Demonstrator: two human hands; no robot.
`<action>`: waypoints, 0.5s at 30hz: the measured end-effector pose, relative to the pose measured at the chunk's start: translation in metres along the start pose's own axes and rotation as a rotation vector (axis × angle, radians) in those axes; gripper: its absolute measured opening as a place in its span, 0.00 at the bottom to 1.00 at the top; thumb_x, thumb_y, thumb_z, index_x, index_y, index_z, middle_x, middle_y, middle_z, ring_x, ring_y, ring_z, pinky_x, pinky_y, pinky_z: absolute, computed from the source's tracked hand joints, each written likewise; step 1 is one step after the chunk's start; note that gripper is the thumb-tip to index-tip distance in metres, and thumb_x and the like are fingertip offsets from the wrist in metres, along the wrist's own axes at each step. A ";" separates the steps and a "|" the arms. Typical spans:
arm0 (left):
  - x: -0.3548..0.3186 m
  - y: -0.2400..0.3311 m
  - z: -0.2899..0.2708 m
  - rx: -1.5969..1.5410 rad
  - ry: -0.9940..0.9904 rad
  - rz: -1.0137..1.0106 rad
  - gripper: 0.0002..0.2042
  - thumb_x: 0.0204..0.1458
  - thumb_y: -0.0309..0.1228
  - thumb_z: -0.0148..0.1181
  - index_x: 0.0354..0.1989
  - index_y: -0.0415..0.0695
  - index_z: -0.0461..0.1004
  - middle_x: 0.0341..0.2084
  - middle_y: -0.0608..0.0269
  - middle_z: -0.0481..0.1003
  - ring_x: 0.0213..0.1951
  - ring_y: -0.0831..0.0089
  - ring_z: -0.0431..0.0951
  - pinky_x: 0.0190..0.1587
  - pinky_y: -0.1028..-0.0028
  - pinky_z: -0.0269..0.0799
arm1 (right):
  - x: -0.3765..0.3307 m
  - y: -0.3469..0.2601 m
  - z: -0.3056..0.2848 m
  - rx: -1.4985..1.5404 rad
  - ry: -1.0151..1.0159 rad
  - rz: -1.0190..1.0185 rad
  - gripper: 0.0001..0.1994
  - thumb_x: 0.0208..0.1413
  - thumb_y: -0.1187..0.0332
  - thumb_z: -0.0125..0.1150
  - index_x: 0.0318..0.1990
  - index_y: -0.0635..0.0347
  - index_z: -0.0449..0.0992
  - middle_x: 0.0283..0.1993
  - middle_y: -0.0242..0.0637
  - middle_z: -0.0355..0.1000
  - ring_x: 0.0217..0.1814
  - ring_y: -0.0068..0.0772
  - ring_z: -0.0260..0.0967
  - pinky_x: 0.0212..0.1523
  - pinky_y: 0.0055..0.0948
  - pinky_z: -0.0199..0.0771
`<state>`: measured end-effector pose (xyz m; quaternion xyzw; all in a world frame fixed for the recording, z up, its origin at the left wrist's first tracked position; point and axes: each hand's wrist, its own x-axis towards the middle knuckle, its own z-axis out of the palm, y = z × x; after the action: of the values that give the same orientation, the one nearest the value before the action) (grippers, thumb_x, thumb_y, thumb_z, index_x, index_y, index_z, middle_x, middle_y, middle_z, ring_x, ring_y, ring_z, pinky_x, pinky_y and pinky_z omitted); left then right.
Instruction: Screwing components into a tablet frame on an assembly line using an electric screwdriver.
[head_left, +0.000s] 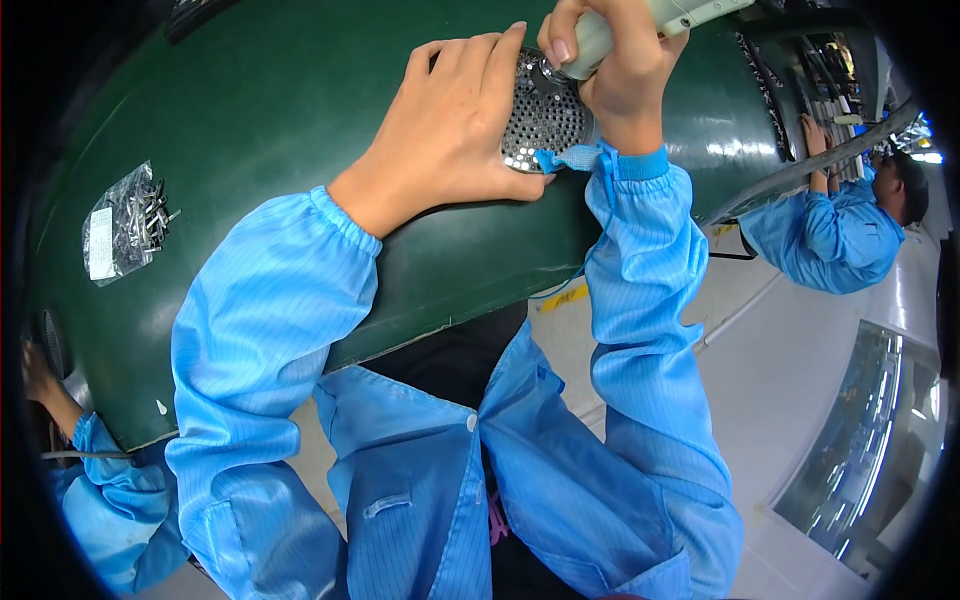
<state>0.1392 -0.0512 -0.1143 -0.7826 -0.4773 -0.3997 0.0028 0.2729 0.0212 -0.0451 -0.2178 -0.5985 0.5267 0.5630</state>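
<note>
A round, shiny metal disc full of small holes (548, 118) lies on the green table. My left hand (455, 120) grips its left side, with the fingers over the far edge and the thumb along the near edge. My right hand (630, 70) is wrapped round a pale electric screwdriver (655, 25), held slanted. The driver's dark nose (550, 72) points down at the far part of the disc, and its tip is too small to make out. A light blue wrist strap (640, 163) circles my right wrist, its loose end touching the disc.
A clear plastic bag of small metal screws or pins (130, 225) lies on the green table (290, 110) at left. A co-worker (835, 225) sits at far right, beyond a grey cable (815, 160). Another person's sleeve (115, 500) shows at lower left.
</note>
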 end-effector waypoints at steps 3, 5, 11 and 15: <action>0.000 -0.001 0.000 0.000 -0.003 -0.005 0.53 0.30 0.52 0.72 0.64 0.27 0.63 0.53 0.42 0.72 0.57 0.49 0.73 0.62 0.56 0.62 | 0.001 0.002 -0.001 -0.030 -0.024 -0.018 0.08 0.60 0.76 0.56 0.42 0.72 0.76 0.27 0.42 0.74 0.15 0.25 0.65 0.18 0.25 0.67; 0.000 -0.001 0.000 -0.001 -0.003 -0.001 0.53 0.30 0.52 0.72 0.64 0.27 0.63 0.52 0.42 0.72 0.56 0.50 0.73 0.62 0.56 0.62 | 0.001 0.003 -0.001 -0.040 -0.052 -0.020 0.08 0.60 0.75 0.56 0.42 0.73 0.76 0.26 0.42 0.74 0.15 0.25 0.65 0.18 0.26 0.67; -0.001 0.001 -0.001 0.005 0.000 -0.002 0.53 0.31 0.53 0.71 0.65 0.27 0.63 0.51 0.42 0.72 0.56 0.51 0.73 0.62 0.55 0.62 | 0.000 0.007 0.001 -0.042 0.005 -0.023 0.08 0.60 0.75 0.56 0.42 0.73 0.75 0.28 0.43 0.75 0.15 0.26 0.65 0.19 0.26 0.68; -0.001 0.001 0.000 0.019 0.026 0.009 0.53 0.31 0.53 0.71 0.65 0.26 0.63 0.51 0.42 0.72 0.56 0.51 0.73 0.62 0.55 0.62 | 0.000 0.006 0.000 -0.058 0.001 -0.028 0.09 0.60 0.75 0.56 0.44 0.73 0.75 0.29 0.44 0.76 0.15 0.26 0.65 0.19 0.27 0.69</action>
<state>0.1391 -0.0528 -0.1146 -0.7793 -0.4776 -0.4053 0.0181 0.2706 0.0236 -0.0505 -0.2258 -0.6164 0.5009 0.5640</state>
